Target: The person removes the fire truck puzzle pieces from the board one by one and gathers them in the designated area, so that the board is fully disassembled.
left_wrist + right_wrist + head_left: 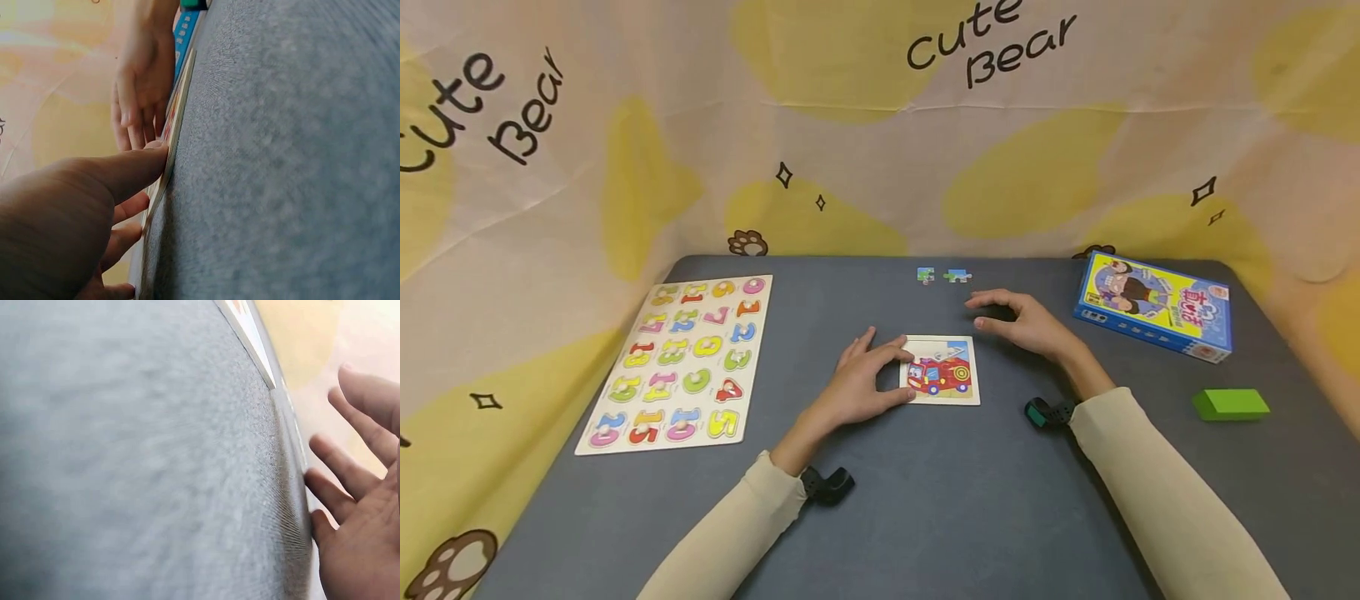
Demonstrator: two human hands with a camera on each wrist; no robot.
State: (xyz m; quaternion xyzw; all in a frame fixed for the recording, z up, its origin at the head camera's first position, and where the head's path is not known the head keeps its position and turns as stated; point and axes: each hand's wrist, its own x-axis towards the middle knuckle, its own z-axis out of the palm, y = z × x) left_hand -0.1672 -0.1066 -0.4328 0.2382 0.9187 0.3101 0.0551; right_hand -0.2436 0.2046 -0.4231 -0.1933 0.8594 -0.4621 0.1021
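A small framed jigsaw puzzle (946, 392) with a red truck picture lies flat on the table, its upper part showing a pale patch. My left hand (861, 385) rests at its left side, with thumb and index fingertips on the border. In the left wrist view the left thumb (134, 169) touches the puzzle's near edge, and the other fingers extend beyond it. To the puzzle's upper right, my right hand (1026, 325) hovers, holding nothing, its fingers loosely extended. Two loose jigsaw pieces, one on the left (926, 275) and one on the right (957, 276), lie near the table's back edge.
A white number board (681, 379) with colourful numerals lies at the left. At the back right sits a blue and yellow box (1153, 304), with a green block (1231, 405) nearer on the right. A printed curtain (865, 150) hangs behind the grey table (925, 517).
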